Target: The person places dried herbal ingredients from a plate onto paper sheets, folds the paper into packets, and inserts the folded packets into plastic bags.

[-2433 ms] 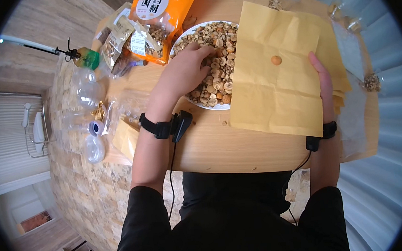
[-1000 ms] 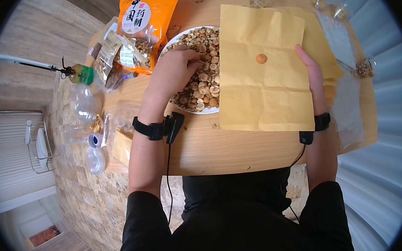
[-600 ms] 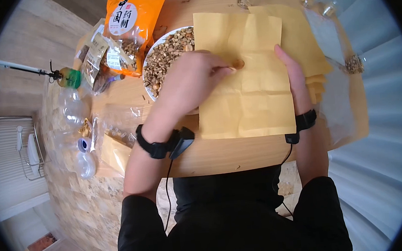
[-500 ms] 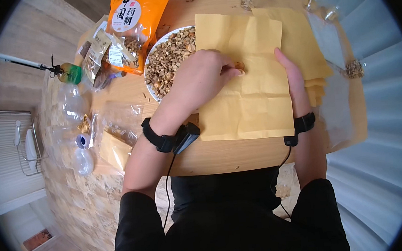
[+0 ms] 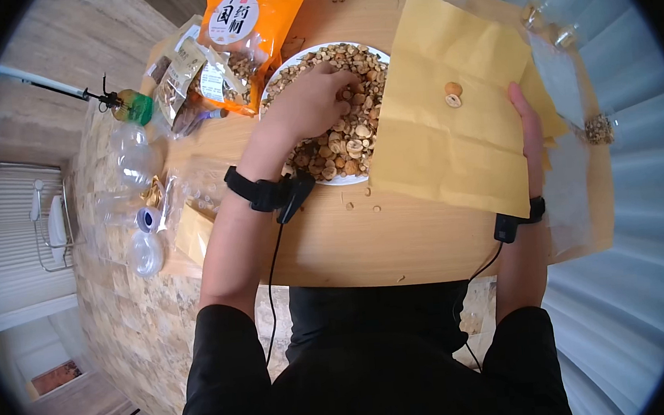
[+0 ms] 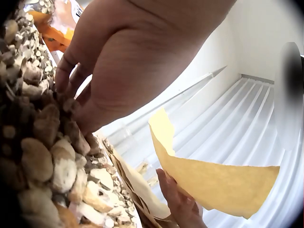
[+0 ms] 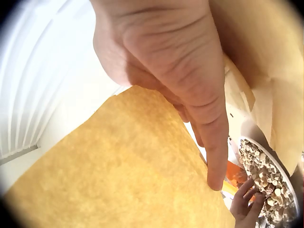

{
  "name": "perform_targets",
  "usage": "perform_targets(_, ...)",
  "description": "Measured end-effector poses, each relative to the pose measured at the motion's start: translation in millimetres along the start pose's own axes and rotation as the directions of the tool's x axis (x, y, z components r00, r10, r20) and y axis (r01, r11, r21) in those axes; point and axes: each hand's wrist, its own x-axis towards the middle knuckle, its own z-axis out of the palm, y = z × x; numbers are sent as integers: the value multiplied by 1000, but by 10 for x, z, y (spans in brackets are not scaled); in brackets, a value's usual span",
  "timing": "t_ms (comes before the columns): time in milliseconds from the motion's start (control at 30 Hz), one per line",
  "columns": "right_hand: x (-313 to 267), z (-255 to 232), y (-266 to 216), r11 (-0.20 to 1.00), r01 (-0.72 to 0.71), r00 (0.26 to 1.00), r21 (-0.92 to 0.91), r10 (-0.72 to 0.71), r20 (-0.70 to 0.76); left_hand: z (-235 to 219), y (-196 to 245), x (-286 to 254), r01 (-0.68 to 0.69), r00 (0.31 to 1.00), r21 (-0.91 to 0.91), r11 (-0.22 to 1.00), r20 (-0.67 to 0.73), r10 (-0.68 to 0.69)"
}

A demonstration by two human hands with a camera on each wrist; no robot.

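In the head view my left hand (image 5: 312, 104) reaches into a white dish (image 5: 265, 96) heaped with dried brown pieces (image 5: 328, 155). The left wrist view shows its thumb and fingers (image 6: 102, 92) down among the pieces, apart and bent loosely; their tips are partly hidden. My right hand (image 5: 530, 133) holds a creased yellow-brown paper sheet (image 5: 445, 152) by its right edge, thumb above and fingers beneath. Two small pieces lie together on the sheet, a round orange-brown one (image 5: 454, 89) and a pale-faced one (image 5: 454, 101). The sheet's left edge is beside the dish.
Behind the dish stand an orange bag (image 5: 270, 13) and small packets (image 5: 181, 75). Plastic bottles (image 5: 137, 160), a green sprayer (image 5: 135, 107) and a clear bag with paper (image 5: 194, 234) lie at the left. More paper sheets (image 5: 547, 116) and small jars (image 5: 599, 129) are at the right.
My left hand has moved off the sheet and back into the dish. A pale-faced piece now lies beside the round one on the sheet. The sheet appears more tilted, still held by my right hand.
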Motion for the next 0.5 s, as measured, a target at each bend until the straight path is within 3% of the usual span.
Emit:
perform_targets(133, 38, -29, 31, 998, -53, 999, 37, 52, 15, 29, 18, 45, 50, 998, 58, 997, -51, -48)
perform_targets(333, 219, -203, 107, 994, -75, 997, 81, 74, 14, -83, 61, 52, 79, 995, 98, 992, 59, -85)
perform_targets(500, 175, -109, 145, 994, -39, 998, 99, 43, -40, -32, -31, 24, 100, 995, 31, 994, -30, -99)
